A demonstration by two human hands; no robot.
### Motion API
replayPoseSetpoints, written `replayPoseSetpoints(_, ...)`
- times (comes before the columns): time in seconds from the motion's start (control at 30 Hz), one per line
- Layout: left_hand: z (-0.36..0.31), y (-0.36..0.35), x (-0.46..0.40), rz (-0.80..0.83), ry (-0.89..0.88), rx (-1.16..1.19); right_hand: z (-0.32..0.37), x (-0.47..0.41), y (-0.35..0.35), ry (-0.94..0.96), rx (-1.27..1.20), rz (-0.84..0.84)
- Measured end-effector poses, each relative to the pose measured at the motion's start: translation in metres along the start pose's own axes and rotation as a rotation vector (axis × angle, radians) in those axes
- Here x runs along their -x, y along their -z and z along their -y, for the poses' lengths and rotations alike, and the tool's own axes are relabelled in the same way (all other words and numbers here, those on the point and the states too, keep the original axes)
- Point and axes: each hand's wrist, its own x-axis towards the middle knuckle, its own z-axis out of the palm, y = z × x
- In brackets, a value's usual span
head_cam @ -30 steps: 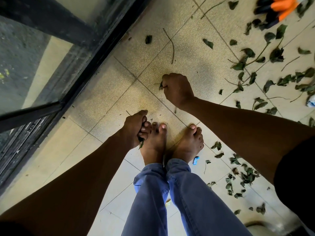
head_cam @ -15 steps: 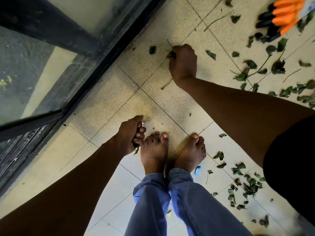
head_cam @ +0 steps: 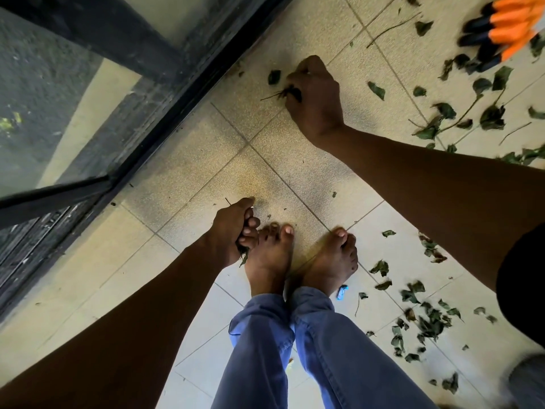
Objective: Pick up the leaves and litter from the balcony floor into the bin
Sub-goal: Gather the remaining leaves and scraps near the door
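My right hand (head_cam: 314,98) is down on the tiled floor near the balcony's dark frame, its fingers curled round a bunch of leaves and a thin twig (head_cam: 284,93). A single dark leaf (head_cam: 274,76) lies just left of it. My left hand (head_cam: 233,228) hangs beside my bare left foot and grips a clump of leaves (head_cam: 243,255) that pokes out below the fist. Many green leaves (head_cam: 424,320) are scattered on the tiles to the right. A small blue wrapper (head_cam: 342,291) lies by my right foot. The bin is not clearly in view.
A dark metal railing frame (head_cam: 165,113) runs diagonally along the left edge of the floor. Orange and black gloves (head_cam: 501,31) lie at the top right among leaves and twigs (head_cam: 460,116). My bare feet (head_cam: 298,258) stand mid-floor. A grey rounded thing (head_cam: 528,379) shows at the bottom right.
My right hand has reached farther out toward the railing frame and taken the thin twig into its bunch. My left hand has stayed beside my foot, still gripping leaves.
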Motion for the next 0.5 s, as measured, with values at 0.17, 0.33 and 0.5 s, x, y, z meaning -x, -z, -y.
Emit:
replayPoseSetpoints(0.17, 0.001, 0.004, -0.001, 0.002, 0.006, 0.011, 0.011, -0.019, -0.013, 0.228, 0.047, 0.071)
replayPoseSetpoints(0.33, -0.004, 0.010, 0.000, 0.017, 0.000, 0.012, 0.013, -0.032, -0.021, 0.248, 0.291, 0.260)
replayPoseSetpoints(0.5, 0.010, 0.010, 0.006, 0.097, 0.083, 0.006, 0.020, -0.008, -0.002, -0.010, 0.198, 0.237)
